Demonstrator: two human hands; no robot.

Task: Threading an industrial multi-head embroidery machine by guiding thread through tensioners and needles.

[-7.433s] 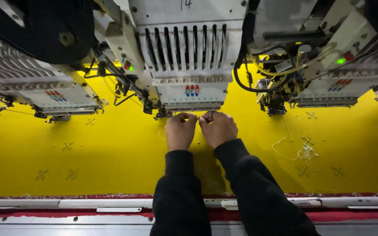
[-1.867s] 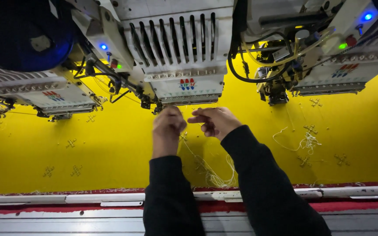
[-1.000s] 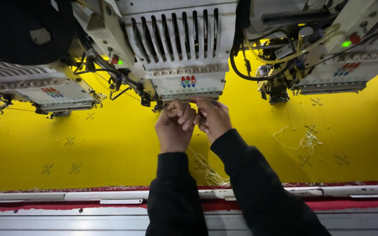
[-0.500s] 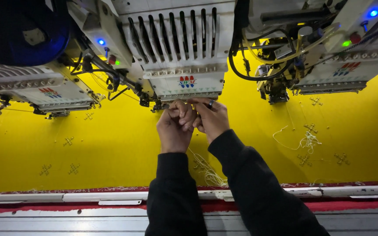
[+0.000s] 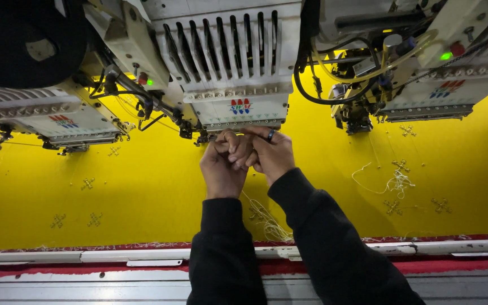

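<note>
Where the two hands meet, just below the front of the middle sewing head [image 5: 238, 107], a pale thread [image 5: 264, 217] is the item being worked: it trails down from the hands in loose loops over the yellow cloth [image 5: 142, 192] toward the table's front rail [image 5: 114, 255]. The left hand [image 5: 221, 169] is curled, its fingertips bunched against those of the right hand [image 5: 269, 152], which wears a dark ring; the fingers are pressed together as if pinching the thread end (the strand itself is too fine to see between them). Both hands are raised close to the needle area, presumably because the thread must be handled right at the head's lower edge. Black sleeves cover both forearms. To either side stand further heads, the left one [image 5: 46, 116] and the right one [image 5: 441, 85], each with a green lamp lit. Small stitched motifs dot the cloth, and a second tangle of loose thread [image 5: 393, 182] lies to the right, well apart from the hands.
</note>
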